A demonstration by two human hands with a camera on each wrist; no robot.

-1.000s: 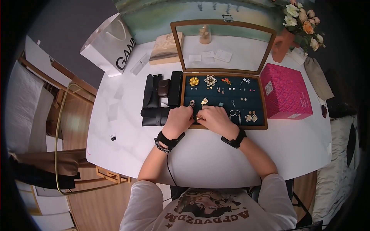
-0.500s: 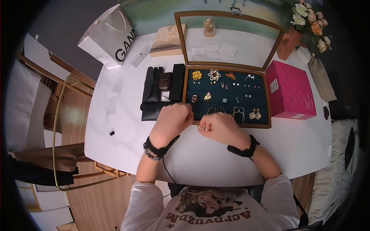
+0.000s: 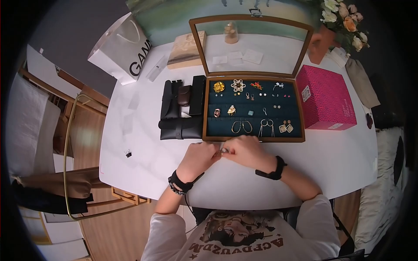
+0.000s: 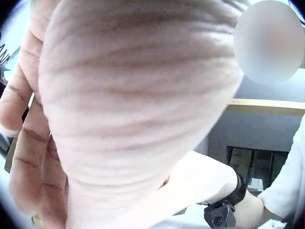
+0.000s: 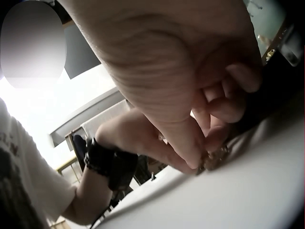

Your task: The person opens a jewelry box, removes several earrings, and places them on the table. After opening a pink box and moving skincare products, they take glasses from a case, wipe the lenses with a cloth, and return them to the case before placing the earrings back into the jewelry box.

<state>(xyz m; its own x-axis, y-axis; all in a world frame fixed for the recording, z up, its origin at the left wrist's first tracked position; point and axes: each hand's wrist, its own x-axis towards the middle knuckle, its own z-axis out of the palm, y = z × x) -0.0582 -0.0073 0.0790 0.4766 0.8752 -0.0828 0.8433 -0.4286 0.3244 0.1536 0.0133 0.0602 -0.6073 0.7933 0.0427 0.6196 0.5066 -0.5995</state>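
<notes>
Close in front of the wooden jewellery box (image 3: 254,140), my two hands meet low over the table. My right hand (image 3: 247,150) pinches a small, shiny gold-coloured piece of jewellery (image 5: 218,156) between thumb and fingers. The fingertips of my left hand (image 3: 198,160) come in from the other side and pinch at the same piece; its exact kind is mostly hidden by fingers. On the box's dark green lining sit a gold flower brooch (image 3: 218,87), a pearly flower brooch (image 3: 237,85), hoop earrings (image 3: 241,127), long drop earrings (image 3: 266,128) and square drop earrings (image 3: 286,127).
The box's glass lid (image 3: 252,48) stands raised. Black cases (image 3: 180,130) and a brown pouch (image 3: 184,95) lie left of it, a pink box (image 3: 326,100) right. Farther off are a white paper bag (image 3: 122,50) and a flower vase (image 3: 321,45). A binder clip (image 3: 128,153) lies left.
Both hands have drawn back from the box's front compartment toward the body. Half a second ago they were apart, the right holding the piece; now the left fingertips meet it too.
</notes>
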